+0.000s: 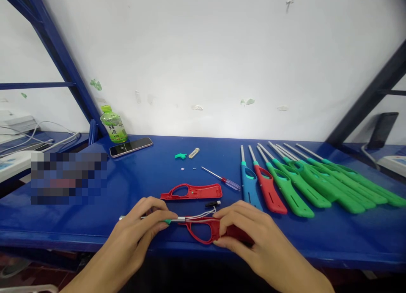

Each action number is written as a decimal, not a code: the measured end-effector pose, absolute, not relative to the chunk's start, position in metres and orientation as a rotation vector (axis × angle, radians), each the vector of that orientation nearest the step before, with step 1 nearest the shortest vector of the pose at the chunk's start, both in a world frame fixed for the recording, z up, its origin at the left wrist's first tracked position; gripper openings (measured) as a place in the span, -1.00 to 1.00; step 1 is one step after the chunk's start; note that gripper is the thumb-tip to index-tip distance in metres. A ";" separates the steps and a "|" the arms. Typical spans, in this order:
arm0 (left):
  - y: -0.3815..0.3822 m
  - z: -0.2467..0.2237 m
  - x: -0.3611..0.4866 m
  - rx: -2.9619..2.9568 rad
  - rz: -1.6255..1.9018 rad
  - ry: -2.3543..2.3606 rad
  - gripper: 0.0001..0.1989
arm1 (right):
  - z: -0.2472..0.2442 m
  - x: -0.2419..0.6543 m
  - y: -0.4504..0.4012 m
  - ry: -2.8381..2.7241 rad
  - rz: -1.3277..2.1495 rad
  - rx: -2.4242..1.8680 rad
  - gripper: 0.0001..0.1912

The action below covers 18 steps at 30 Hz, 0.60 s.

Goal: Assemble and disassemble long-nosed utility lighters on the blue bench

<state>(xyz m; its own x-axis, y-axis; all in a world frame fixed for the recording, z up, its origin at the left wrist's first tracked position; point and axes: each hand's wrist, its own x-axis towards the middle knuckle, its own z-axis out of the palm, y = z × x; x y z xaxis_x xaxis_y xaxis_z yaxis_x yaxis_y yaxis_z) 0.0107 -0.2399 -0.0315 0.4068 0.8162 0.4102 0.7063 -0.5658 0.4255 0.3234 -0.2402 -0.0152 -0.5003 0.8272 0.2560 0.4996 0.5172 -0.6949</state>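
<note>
My left hand [142,227] pinches a metal lighter tube [181,219] with a green collar, near the table's front edge. White wires [201,218] run right from the tube to a small black piece [212,204]. Closed around a red handle shell [203,232] with a loop-shaped opening is my right hand [242,227]; its fingers hide the shell's far end. Just beyond both hands lies a second red half shell [203,192], inner side up.
Behind are a screwdriver [223,179], a green trigger [180,156] and a small clear part [194,153]. Several long lighters [294,187] lie at the right. A bottle [114,126] and a phone [131,147] are back left, against the white wall.
</note>
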 end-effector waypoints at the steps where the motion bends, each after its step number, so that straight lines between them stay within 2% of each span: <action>1: -0.240 -0.031 0.010 2.467 0.889 1.343 -0.72 | -0.015 0.324 -0.240 -2.187 0.741 -1.078 -0.86; 18: -0.240 -0.029 0.024 2.446 1.073 1.367 -0.76 | -0.014 0.325 -0.242 -2.199 0.708 -1.083 -0.88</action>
